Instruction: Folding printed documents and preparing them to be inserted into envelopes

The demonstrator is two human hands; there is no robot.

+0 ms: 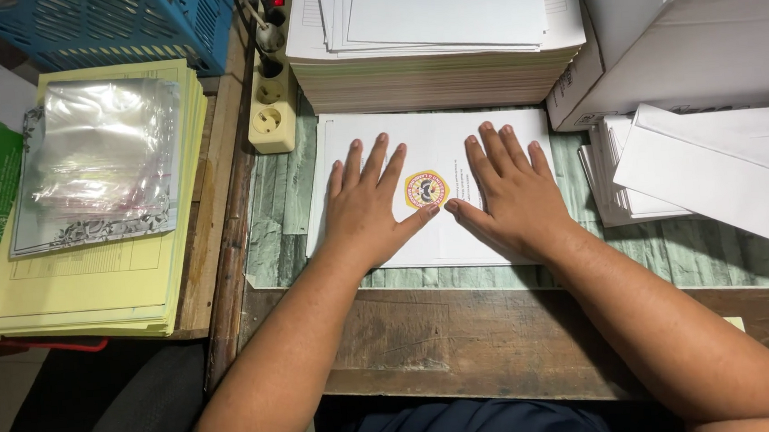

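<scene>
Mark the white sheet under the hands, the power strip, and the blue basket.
white sheet [433,136], head view: bare upper part above the fingers.
power strip [272,116], head view: its lower free socket.
blue basket [119,27], head view: front wall.

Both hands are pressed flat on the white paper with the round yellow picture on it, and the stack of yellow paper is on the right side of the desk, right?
Not quite. The head view shows the stack of yellow paper on the left side, under a clear plastic sleeve. The rest holds: the left hand and right hand lie flat on the white paper with the round yellow picture.
</scene>
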